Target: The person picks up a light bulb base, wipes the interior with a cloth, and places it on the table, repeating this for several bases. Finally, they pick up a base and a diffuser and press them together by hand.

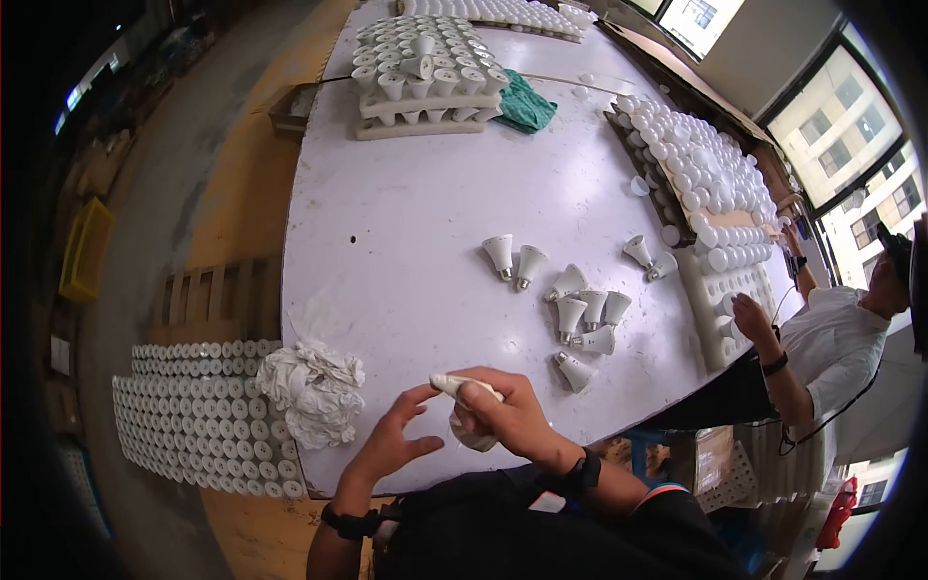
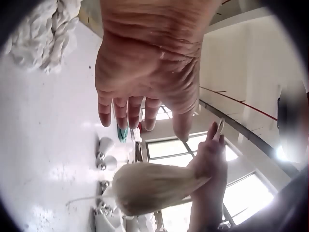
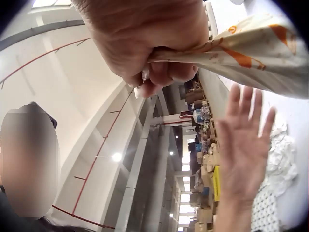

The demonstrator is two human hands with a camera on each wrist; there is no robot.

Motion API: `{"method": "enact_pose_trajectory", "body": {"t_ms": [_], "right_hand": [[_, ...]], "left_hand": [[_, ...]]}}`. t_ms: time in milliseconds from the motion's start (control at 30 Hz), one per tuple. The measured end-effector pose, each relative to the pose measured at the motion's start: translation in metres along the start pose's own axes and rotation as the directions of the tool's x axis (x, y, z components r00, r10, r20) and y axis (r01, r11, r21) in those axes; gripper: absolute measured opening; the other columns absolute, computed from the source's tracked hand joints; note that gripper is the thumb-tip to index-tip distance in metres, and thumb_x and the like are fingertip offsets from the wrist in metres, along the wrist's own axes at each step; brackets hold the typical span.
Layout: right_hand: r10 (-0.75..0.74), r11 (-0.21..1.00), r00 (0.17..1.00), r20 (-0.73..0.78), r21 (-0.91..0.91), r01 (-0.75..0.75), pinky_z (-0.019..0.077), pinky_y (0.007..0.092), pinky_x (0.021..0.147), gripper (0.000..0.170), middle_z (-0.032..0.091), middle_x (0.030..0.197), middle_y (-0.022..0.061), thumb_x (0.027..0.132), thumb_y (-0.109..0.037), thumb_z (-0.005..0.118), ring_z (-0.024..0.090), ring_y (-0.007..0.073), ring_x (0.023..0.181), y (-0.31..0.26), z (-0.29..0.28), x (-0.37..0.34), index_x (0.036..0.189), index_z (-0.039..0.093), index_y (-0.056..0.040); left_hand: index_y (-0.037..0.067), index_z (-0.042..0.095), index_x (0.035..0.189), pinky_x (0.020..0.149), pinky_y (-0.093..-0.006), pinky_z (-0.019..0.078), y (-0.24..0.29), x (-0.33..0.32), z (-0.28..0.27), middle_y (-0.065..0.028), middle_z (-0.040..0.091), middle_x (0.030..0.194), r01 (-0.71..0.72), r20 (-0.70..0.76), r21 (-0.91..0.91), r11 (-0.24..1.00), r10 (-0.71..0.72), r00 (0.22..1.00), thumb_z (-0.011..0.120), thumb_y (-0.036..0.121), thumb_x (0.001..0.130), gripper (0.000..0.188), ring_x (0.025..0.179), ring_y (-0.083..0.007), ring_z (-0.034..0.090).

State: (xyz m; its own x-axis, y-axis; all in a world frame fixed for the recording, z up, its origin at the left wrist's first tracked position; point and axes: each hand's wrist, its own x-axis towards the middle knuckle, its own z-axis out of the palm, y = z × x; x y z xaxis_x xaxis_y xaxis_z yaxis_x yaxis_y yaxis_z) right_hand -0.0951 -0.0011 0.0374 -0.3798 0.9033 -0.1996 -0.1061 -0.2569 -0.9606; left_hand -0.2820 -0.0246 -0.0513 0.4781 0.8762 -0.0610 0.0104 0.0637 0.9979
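Observation:
My right hand [image 1: 503, 411] grips the twisted neck of a soft whitish plastic bag [image 3: 260, 55] with orange print. In the left wrist view its full, rounded body [image 2: 149, 188] hangs sideways from that hand, and a thin strand trails from the bulging end. A pale end pokes out past the curled fingers. My left hand [image 1: 391, 440] is held apart from the bag, palm facing it, with fingers extended and nothing in them. Beyond the hands, several white bulb housings with screw bases [image 1: 570, 314] lie loose on the white table [image 1: 387, 213].
Crumpled white cloth [image 1: 314, 387] lies at the table's left edge, beside rows of round white parts [image 1: 208, 416]. Stacked trays of bulb housings [image 1: 425, 82] and a green cloth [image 1: 527, 103] stand farther back. White domes [image 1: 701, 164] fill trays at right, where another person [image 1: 822, 338] works.

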Motion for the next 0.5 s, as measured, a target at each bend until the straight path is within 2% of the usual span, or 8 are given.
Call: {"method": "enact_pose_trajectory", "body": {"t_ms": [67,100,167,267,300,400,433,500], "right_hand": [[0.058,0.964,0.998,-0.004,0.262,-0.055,0.0286,0.0187,0.043,0.032,0.047,0.06,-0.0021,0.091,-0.028,0.045,0.036,0.0028,0.048,-0.006,0.0,0.006,0.107,0.053,-0.0015],[0.066,0.959,0.998,-0.011,0.277,-0.061,0.0286,0.0187,0.043,0.032,0.047,0.06,-0.0021,0.091,-0.028,0.045,0.036,0.0028,0.048,-0.008,0.001,0.009,0.107,0.053,-0.0015],[0.1,0.853,0.994,-0.033,0.517,-0.069,0.0274,0.0199,0.042,0.032,0.044,0.062,-0.0031,0.091,-0.029,0.045,0.032,0.0038,0.046,-0.015,0.003,0.021,0.111,0.049,-0.0042],[0.045,0.825,0.998,-0.052,0.565,-0.008,0.0287,0.0199,0.044,0.03,0.046,0.068,-0.0028,0.09,-0.025,0.047,0.034,0.0047,0.047,-0.001,0.0,0.039,0.113,0.047,-0.0062],[0.034,0.797,0.999,-0.041,0.603,-0.003,0.0306,0.0192,0.046,0.031,0.047,0.073,-0.0017,0.089,-0.023,0.048,0.038,0.0051,0.05,0.01,-0.001,0.045,0.115,0.045,-0.007],[0.057,0.825,0.998,-0.016,0.564,-0.038,0.0404,0.0226,0.055,0.029,0.053,0.082,0.0032,0.086,-0.015,0.051,0.049,0.0089,0.061,0.024,-0.002,0.05,0.113,0.044,-0.0063],[0.037,0.812,0.999,0.023,0.582,-0.043,0.0415,0.0228,0.059,0.033,0.053,0.085,0.0042,0.085,-0.015,0.052,0.05,0.0099,0.066,0.028,-0.001,0.05,0.115,0.043,-0.0053],[0.118,0.814,0.988,0.1,0.56,-0.154,0.0429,0.0276,0.071,0.042,0.054,0.103,0.0074,0.086,-0.025,0.049,0.051,0.0142,0.088,0.045,-0.005,0.049,0.123,0.039,-0.0077]], "left_hand": [[0.006,0.03,0.129,0.097,-0.0364,0.0353,-0.006,0.005,0.023,-0.0097,0.041,0.124,0.01,0.12,-0.141,0.99,0.007,0.993,0.074,0.02,0.068,0.076,0.118,-0.0202,0.039],[0.006,0.03,0.129,0.097,-0.0364,0.0353,-0.003,0.003,0.032,-0.0097,0.041,0.124,0.028,0.129,-0.139,0.99,-0.01,0.992,0.074,0.02,0.068,0.076,0.118,-0.0202,0.039],[0.005,0.027,0.129,0.096,-0.0354,0.0359,0.005,0.008,0.041,-0.0094,0.042,0.12,0.131,0.11,-0.302,0.944,-0.102,0.989,0.077,0.025,0.064,0.084,0.114,-0.0192,0.04],[0.003,0.029,0.126,0.087,-0.0297,0.0407,0.009,0.008,0.047,-0.0064,0.044,0.113,0.132,0.07,-0.3,0.945,-0.117,0.991,0.081,0.027,0.057,0.09,0.106,-0.0164,0.044],[0.004,0.032,0.123,0.082,-0.0279,0.0427,0.01,0.006,0.046,-0.0046,0.046,0.106,0.213,0.104,-0.376,0.902,-0.188,0.977,0.081,0.028,0.054,0.088,0.097,-0.0135,0.047],[0.004,0.038,0.12,0.077,-0.0243,0.0416,0.01,-0.006,0.047,-0.0026,0.047,0.103,0.179,0.048,-0.411,0.894,-0.174,0.984,0.074,0.025,0.063,0.071,0.091,-0.0114,0.048],[0.003,0.043,0.118,0.078,-0.0252,0.042,0.004,-0.011,0.046,-0.0034,0.051,0.101,0.221,0.03,-0.339,0.914,-0.225,0.974,0.072,0.022,0.068,0.061,0.091,-0.0116,0.05],[0.002,0.052,0.109,0.079,-0.0265,0.0434,0.01,-0.02,0.049,-0.0048,0.059,0.097,0.221,-0.059,-0.368,0.903,-0.26,0.964,0.069,0.017,0.073,0.042,0.088,-0.0114,0.055]]}}
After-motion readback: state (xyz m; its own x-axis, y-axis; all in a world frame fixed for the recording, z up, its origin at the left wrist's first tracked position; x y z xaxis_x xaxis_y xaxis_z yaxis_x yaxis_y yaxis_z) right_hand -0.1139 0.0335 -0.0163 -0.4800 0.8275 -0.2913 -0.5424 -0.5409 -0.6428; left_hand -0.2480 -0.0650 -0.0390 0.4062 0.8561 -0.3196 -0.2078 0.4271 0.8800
